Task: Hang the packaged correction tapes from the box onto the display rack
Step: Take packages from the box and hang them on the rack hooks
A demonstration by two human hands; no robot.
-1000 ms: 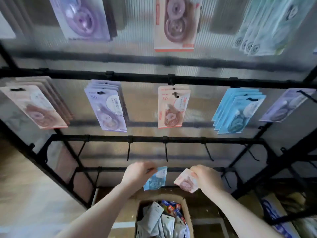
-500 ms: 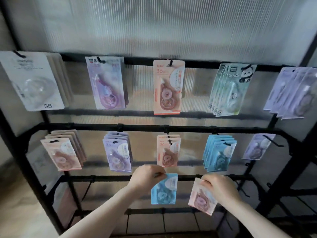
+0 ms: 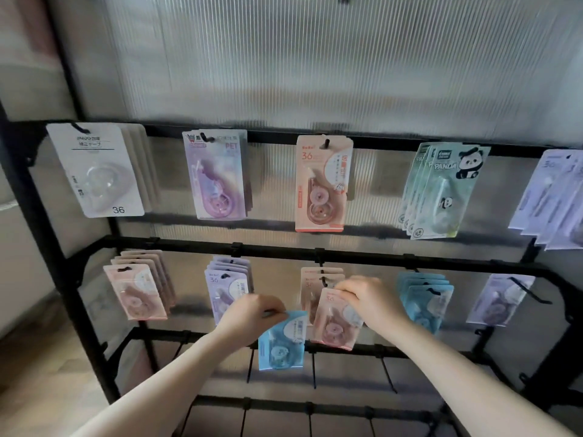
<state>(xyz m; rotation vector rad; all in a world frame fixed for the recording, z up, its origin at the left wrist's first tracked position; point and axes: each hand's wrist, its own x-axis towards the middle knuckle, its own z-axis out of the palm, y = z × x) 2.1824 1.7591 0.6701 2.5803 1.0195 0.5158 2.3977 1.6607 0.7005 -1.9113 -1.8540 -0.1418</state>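
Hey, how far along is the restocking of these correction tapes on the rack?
Partly done: the upper and middle rows of the rack already carry packs. In hand: the right hand holds a pink pack up at the middle hook, not clearly threaded; the left hand holds a blue pack. Left: both need hanging, and the lower hooks are bare.

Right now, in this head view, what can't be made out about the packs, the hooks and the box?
- Box: out of the head view entirely.
- Pink pack hole and the middle hook: the right hand covers them, so whether it is hung cannot be told.
- Blue pack top: covered by the left hand.
- Far-right packs: cut by the frame edge.
- Small print: too blurred.
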